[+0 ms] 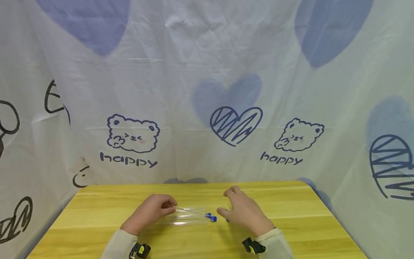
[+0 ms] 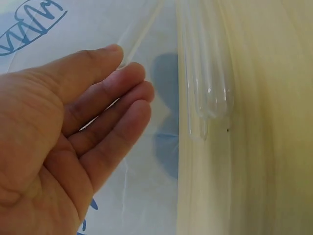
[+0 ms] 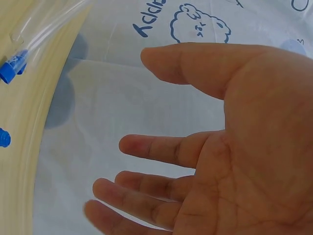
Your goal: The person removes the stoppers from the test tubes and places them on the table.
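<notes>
My left hand [image 1: 149,212] pinches the rounded end of a clear test tube [image 2: 143,36] between thumb and fingertip. This tube slants to the right over the others, and a blue cap [image 3: 8,73] shows at its far end. Several more clear test tubes [image 1: 187,223] lie side by side on the table, their rounded ends [image 2: 217,105] towards the left hand. My right hand [image 1: 247,212] hovers right of the capped end, fingers spread and holding nothing. Another blue cap [image 3: 4,138] lies on the table, partly hidden by the right hand in the head view.
The yellow wood-grain table [image 1: 278,244] has rounded back corners. A pale cloth [image 1: 181,151] printed with hearts, bears and lettering hangs behind it and along both sides. Black straps with small devices [image 1: 141,250] sit on both wrists.
</notes>
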{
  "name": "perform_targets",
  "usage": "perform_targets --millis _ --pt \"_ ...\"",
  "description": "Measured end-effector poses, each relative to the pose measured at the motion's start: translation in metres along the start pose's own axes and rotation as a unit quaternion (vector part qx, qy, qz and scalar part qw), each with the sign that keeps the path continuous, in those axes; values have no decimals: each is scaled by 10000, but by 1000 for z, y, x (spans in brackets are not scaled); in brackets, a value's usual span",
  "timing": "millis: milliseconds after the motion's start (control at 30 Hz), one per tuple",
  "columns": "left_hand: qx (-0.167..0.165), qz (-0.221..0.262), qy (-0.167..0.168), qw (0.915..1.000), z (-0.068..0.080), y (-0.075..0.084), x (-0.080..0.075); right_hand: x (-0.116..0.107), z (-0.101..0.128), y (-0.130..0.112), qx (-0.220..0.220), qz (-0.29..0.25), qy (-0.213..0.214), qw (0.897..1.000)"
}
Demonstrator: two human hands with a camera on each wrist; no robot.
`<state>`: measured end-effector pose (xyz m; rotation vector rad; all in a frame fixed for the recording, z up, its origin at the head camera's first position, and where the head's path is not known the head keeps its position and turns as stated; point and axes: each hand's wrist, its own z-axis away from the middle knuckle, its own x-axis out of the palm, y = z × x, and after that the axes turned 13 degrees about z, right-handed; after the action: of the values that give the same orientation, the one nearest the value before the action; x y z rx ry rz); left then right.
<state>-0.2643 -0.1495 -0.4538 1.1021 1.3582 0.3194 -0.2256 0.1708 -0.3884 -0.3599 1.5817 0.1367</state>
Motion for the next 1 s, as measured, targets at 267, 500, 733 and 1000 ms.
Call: perform_targets --millis 267,500,733,1000 --pt "73 242 406 9989 3 10 -4 2 -1 -2 -17 6 269 9996" --pt "-60 471 840 9953 16 40 -26 1 -2 -6 272 -159 422 9986" --pt "75 581 1294 9899 27 70 -36 -5 -1 -9 141 -383 892 9952" --pt "477 682 1844 9793 32 81 -40 -10 0 -11 -616 -720 1929 9766"
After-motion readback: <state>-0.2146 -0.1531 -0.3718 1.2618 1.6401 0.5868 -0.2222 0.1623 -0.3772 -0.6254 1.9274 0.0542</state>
